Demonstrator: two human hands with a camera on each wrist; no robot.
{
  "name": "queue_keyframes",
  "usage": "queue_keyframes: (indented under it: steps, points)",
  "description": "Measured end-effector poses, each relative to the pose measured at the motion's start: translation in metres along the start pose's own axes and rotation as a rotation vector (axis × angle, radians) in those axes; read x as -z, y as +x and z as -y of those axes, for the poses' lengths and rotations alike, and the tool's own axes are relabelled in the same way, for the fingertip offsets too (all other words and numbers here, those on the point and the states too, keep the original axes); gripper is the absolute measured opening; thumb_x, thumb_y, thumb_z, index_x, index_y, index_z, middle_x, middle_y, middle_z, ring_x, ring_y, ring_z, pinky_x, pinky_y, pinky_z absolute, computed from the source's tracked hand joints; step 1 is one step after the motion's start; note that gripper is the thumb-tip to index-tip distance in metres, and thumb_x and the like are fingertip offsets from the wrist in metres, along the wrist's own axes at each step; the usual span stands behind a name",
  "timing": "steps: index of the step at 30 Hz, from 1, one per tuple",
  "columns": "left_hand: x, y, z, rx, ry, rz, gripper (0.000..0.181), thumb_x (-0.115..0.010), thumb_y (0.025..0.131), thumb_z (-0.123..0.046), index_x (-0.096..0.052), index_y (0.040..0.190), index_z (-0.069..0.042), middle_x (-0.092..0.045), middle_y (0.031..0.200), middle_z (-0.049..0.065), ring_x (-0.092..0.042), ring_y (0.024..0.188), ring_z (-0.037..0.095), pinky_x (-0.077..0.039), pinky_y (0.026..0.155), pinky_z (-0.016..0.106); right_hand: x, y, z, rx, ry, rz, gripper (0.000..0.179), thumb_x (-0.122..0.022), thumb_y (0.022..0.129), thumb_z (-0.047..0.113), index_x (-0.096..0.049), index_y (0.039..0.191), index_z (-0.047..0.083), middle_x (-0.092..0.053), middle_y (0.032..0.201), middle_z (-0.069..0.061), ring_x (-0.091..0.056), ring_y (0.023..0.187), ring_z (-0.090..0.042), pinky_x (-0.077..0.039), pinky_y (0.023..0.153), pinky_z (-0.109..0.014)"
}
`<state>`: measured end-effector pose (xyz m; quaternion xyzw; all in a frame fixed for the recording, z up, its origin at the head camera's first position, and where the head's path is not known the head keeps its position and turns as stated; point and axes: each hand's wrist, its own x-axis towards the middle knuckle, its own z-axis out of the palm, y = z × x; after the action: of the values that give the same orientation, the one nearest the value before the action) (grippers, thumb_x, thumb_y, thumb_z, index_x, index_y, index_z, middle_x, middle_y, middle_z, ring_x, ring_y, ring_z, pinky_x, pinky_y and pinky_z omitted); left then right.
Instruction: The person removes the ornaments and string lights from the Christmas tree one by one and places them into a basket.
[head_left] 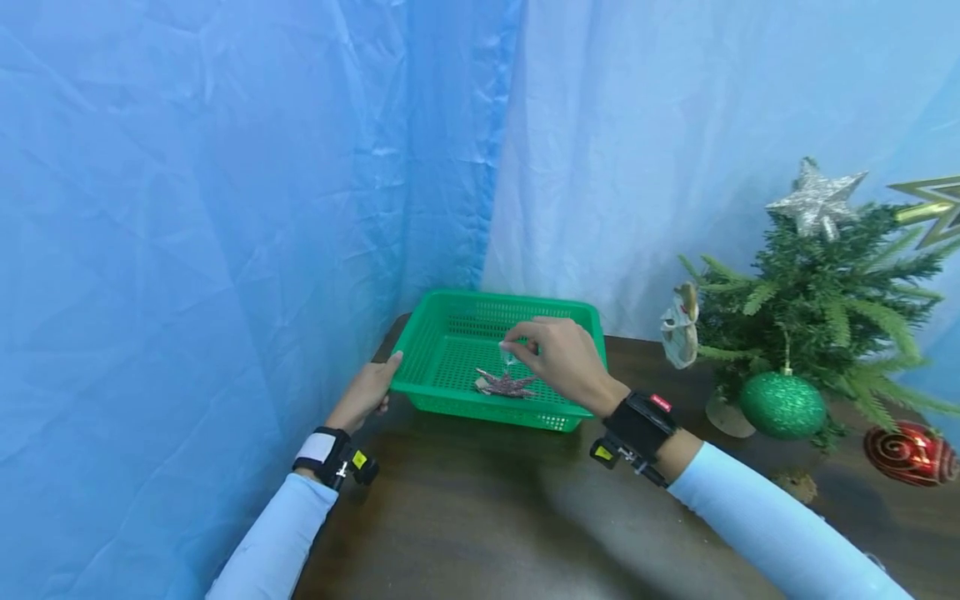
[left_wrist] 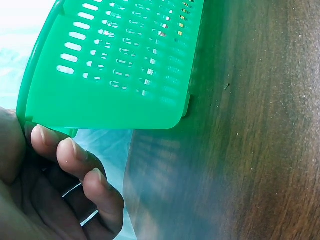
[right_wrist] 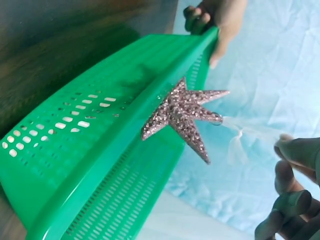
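A green plastic basket [head_left: 450, 398] with slotted walls stands on the dark wooden table. My left hand [head_left: 369, 387] grips its left rim, thumb on top and fingers curled below, as the left wrist view shows against the basket wall [left_wrist: 110, 107]. Over the basket my right hand [head_left: 558, 354] pinches the thin, clear ribbon [right_wrist: 250, 131] of a pinkish glitter star ornament [right_wrist: 181, 107]. The star [head_left: 506, 385] hangs inside or just above the basket; whether it touches the bottom, I cannot tell. A small pale piece [head_left: 482, 384] shows beside it.
At the right stands a small Christmas tree [head_left: 795, 308] with a silver star [head_left: 817, 200], a green ball [head_left: 782, 405] and a white figure ornament [head_left: 681, 327]. Farther right is a red ball [head_left: 911, 452]. Blue cloth [head_left: 225, 208] hangs behind and at the left.
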<state>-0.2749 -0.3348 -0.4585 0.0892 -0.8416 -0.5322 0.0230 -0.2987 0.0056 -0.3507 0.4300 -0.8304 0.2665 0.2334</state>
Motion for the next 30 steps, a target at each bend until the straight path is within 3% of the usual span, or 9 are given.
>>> queue_keyframes:
  steps: [15,30]
  points:
    - [0.000,-0.001,-0.002,0.009,-0.003,0.002,0.060,-0.042,0.105,-0.063,-0.041,0.070,-0.014,-0.042,0.055,-0.001,-0.047,0.049,0.015,-0.045,0.053,0.031,-0.023,0.008,0.013,0.011,0.039,0.044,0.007,-0.075,0.098,0.021,-0.080,0.102,0.019,-0.069,0.083,0.008,-0.059,0.070,-0.007,-0.044,0.057,-0.026]
    - [0.000,0.001,0.000,-0.006,0.005,-0.008,0.061,-0.042,0.106,-0.062,-0.048,0.072,-0.011,-0.044,0.054,-0.001,-0.048,0.048,0.015,-0.045,0.051,0.030,-0.053,0.006,0.018,0.034,0.044,0.178,0.007,-0.074,0.098,0.020,-0.079,0.102,0.017,-0.070,0.088,0.006,-0.060,0.069,-0.008,-0.042,0.052,-0.022]
